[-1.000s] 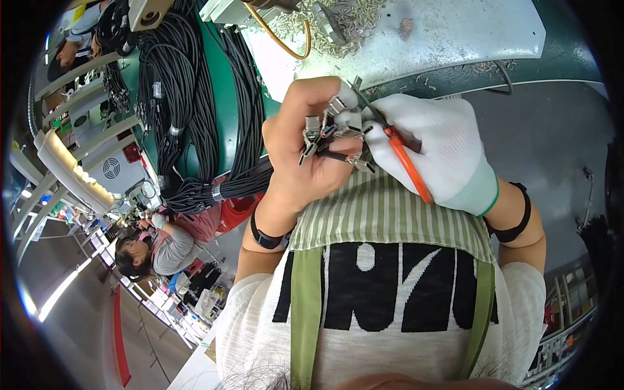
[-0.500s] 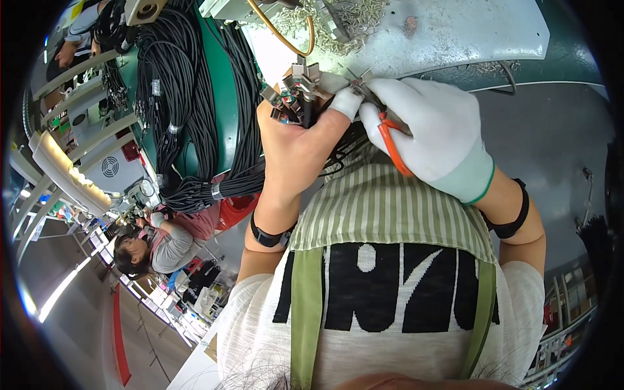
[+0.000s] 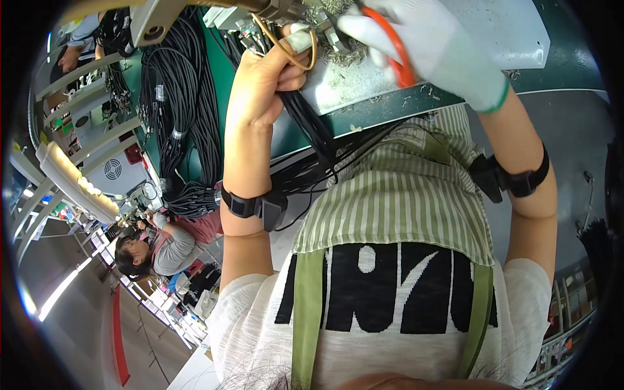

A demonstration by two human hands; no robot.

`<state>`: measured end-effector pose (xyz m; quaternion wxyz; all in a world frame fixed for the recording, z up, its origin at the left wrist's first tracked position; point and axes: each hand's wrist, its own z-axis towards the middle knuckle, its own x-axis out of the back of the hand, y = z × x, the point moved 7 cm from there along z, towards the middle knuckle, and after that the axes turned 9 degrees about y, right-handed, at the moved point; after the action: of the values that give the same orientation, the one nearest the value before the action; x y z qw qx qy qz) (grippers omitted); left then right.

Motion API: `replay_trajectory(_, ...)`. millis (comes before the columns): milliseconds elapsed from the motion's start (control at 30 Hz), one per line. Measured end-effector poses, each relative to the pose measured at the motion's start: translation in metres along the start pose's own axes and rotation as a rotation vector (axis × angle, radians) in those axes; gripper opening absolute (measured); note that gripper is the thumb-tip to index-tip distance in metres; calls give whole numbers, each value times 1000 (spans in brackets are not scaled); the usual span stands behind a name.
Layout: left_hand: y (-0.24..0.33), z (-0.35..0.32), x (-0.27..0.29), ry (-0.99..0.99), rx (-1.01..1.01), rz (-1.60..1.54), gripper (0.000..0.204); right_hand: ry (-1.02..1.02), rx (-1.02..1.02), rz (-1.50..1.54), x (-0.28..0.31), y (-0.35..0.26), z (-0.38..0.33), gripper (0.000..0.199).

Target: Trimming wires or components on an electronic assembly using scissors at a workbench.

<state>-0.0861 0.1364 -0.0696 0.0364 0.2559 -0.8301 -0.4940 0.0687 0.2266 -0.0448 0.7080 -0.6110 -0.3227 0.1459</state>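
Note:
My left hand (image 3: 270, 78), with a white cover on a fingertip, is closed round a bundle of black cables (image 3: 305, 120) at the near edge of a white work plate (image 3: 448, 32). The cables' connector ends are partly hidden by the hand and a curved brass-coloured tube (image 3: 314, 52). My right hand (image 3: 432, 49), in a white glove, grips orange-handled pliers (image 3: 404, 73); their jaws are hidden or blurred. It hovers over the plate, right of a small metal block (image 3: 335, 36).
Metal scraps (image 3: 348, 55) litter the plate round the block. A machine head (image 3: 279, 9) overhangs at the top. Coiled black cables (image 3: 179, 97) cover the green bench (image 3: 227, 133) on the left. Another person (image 3: 169, 247) works at the far left.
My left hand has moved forward and left with the cables, up to the brass-coloured tube. My right hand has drawn away from it, forward over the plate, still gripping the pliers.

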Motion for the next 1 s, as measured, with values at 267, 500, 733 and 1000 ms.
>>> replay_trajectory(267, 6, 22, -3, -61, -31, 161, 13, -278, -232, 359, -17, 4, 30, 22)
replay_trajectory(500, 12, 28, 0, -24, -110, 224, 14, -307, -408, 487, -28, 18, 38, 22)
replay_trajectory(733, 15, 26, -3, 0, -85, 255, 15, -321, -506, 381, -25, 15, 39, 23)
replay_trajectory(1000, 7, 28, 10, 39, -42, 181, 13, -319, -495, 488, -23, 14, 37, 23)
